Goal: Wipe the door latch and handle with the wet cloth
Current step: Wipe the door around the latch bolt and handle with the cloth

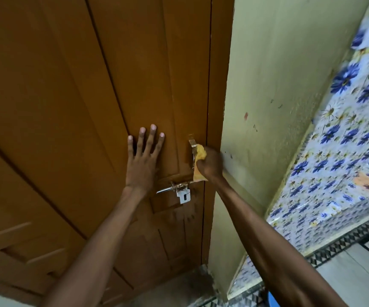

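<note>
A brown wooden door (72,89) fills the left of the head view. Near its right edge a metal handle (192,145) stands upright, and below it a metal sliding latch (174,187) with a white hasp plate (184,196) lies crosswise. My right hand (210,163) is shut on a yellow cloth (201,154) and presses it against the handle's lower part, which the cloth hides. My left hand (144,158) lies flat on the door panel left of the handle, fingers spread, holding nothing.
The door frame (218,85) runs beside a pale green wall (274,85) on the right. Further right a surface with blue flowered covering (343,147) stands against tiled floor (345,271). Grey floor shows at the door's foot.
</note>
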`<state>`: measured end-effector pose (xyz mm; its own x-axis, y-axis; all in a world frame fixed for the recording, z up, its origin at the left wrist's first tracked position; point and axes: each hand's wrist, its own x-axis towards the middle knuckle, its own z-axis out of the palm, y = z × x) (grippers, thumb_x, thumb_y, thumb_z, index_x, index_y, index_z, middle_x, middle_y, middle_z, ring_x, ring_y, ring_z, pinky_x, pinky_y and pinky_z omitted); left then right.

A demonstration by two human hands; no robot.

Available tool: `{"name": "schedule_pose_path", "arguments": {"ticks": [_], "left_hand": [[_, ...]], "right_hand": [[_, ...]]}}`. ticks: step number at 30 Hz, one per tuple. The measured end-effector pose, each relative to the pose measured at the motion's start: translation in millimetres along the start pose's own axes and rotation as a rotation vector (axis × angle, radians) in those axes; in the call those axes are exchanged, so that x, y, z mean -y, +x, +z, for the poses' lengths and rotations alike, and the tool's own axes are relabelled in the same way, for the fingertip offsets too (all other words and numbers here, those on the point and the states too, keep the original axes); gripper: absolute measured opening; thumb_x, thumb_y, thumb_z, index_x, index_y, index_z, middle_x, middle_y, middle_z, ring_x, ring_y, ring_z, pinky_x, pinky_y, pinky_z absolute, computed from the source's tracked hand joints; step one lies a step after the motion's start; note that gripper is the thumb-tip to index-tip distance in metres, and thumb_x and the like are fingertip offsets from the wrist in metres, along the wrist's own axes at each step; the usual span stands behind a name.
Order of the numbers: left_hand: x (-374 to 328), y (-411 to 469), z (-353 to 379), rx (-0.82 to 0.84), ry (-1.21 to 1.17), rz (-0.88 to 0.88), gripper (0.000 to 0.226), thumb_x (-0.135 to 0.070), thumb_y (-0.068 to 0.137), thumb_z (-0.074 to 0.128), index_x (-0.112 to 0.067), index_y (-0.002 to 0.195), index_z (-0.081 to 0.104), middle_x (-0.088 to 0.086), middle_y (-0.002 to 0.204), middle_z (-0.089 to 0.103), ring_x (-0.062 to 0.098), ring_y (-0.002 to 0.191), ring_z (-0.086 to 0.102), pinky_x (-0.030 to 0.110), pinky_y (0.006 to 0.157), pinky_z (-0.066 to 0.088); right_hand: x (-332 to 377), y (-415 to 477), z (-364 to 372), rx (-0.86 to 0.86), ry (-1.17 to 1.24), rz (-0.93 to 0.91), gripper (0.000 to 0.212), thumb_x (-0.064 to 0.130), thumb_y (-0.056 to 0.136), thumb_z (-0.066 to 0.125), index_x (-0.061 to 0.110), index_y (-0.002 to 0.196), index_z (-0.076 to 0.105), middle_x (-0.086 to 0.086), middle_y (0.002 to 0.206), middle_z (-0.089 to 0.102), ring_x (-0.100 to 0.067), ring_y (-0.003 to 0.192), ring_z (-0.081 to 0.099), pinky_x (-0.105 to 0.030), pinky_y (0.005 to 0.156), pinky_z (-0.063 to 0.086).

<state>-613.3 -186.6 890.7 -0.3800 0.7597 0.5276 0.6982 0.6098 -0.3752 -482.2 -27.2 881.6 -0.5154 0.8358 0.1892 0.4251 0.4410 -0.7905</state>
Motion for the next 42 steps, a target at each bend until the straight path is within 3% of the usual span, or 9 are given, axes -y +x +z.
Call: {"name": "schedule_pose_path", "arguments": {"ticks": [4,9,12,19,22,28,34,38,42], "left_hand": [[1.0,3.0,4.7,0.013,0.043,0.015,0.116,-0.03,0.082,0.077,-0.02,0.161,-0.007,0.013,0.167,-0.016,0.038,0.154,-0.011,0.057,0.124,-0.003],[5.0,3.9,10.8,-0.009,0.056,0.023,0.116,-0.017,0.081,0.079,-0.021,0.161,-0.005,0.012,0.168,-0.01,0.036,0.154,-0.006,0.055,0.125,0.006],[3.6,3.4,12.8,-0.031,0.039,0.014,0.113,-0.015,0.082,0.078,-0.021,0.161,-0.002,0.011,0.168,-0.009,0.035,0.155,-0.005,0.055,0.125,0.008],[5.4,2.4,11.6,-0.055,0.002,0.013,0.106,-0.019,0.087,0.073,-0.022,0.161,-0.002,0.009,0.168,-0.009,0.033,0.155,-0.006,0.053,0.126,0.006],[3.2,1.7,10.6,-0.069,-0.009,0.014,0.102,-0.021,0.09,0.071,-0.022,0.161,-0.003,0.008,0.168,-0.009,0.032,0.155,-0.006,0.051,0.126,0.005],[7.9,0.2,9.4,-0.061,-0.043,0.035,0.105,-0.018,0.085,0.071,-0.022,0.161,-0.001,0.008,0.168,-0.009,0.032,0.155,-0.007,0.051,0.126,0.007],[5.4,-1.0,5.1,-0.006,-0.088,0.024,0.107,-0.024,0.083,0.074,-0.021,0.162,0.001,0.009,0.168,-0.01,0.033,0.155,-0.008,0.053,0.126,0.008],[-2.8,-3.9,-9.9,0.09,-0.203,0.008,0.104,-0.035,0.085,0.072,-0.019,0.162,0.003,0.01,0.167,-0.014,0.034,0.154,-0.015,0.054,0.125,0.0],[-40.5,-40.6,-30.5,0.294,-0.825,-0.165,0.063,-0.038,0.1,0.056,-0.02,0.155,0.033,0.009,0.165,0.021,0.03,0.154,0.015,0.042,0.124,0.015]], "right_hand": [[-7.4,-2.4,-2.4,0.215,-0.163,0.095,0.043,0.009,0.09,0.06,0.014,0.132,0.057,-0.011,0.127,0.064,-0.032,0.116,0.06,-0.038,0.092,0.05],[18.3,18.3,-23.6,0.222,0.306,0.287,0.05,-0.006,0.091,0.05,0.016,0.136,0.056,-0.004,0.123,0.063,-0.025,0.105,0.061,-0.03,0.076,0.053],[4.2,1.3,-9.4,0.213,0.301,0.319,0.047,-0.006,0.089,0.053,0.013,0.132,0.058,-0.008,0.122,0.065,-0.029,0.114,0.061,-0.035,0.088,0.052],[19.1,-25.8,-15.2,-0.403,-0.588,-0.561,0.051,0.01,0.074,0.069,0.022,0.123,0.063,-0.009,0.122,0.061,-0.034,0.108,0.053,-0.046,0.086,0.044],[4.9,-19.3,2.3,-0.258,-1.18,-0.871,0.036,0.024,0.075,0.073,0.015,0.11,0.07,-0.013,0.128,0.054,-0.035,0.112,0.048,-0.048,0.089,0.04],[-7.9,-30.1,24.0,0.074,-1.757,-0.915,0.042,0.033,0.089,0.059,0.017,0.128,0.058,-0.017,0.142,0.038,-0.037,0.128,0.035,-0.045,0.101,0.036],[-13.3,-54.9,25.2,0.159,-1.124,-0.683,0.02,0.023,0.072,0.081,0.018,0.092,0.078,-0.01,0.129,0.058,-0.036,0.117,0.042,-0.049,0.098,0.037],[-17.1,-86.0,-12.5,0.174,-0.238,-0.265,0.035,0.011,0.079,0.067,0.024,0.112,0.069,-0.001,0.125,0.056,-0.025,0.113,0.05,-0.04,0.097,0.046],[-34.5,-123.2,-67.5,0.223,0.336,-0.019,0.049,0.001,0.076,0.076,0.02,0.119,0.061,0.003,0.109,0.069,-0.014,0.1,0.066,-0.033,0.089,0.057]]}}
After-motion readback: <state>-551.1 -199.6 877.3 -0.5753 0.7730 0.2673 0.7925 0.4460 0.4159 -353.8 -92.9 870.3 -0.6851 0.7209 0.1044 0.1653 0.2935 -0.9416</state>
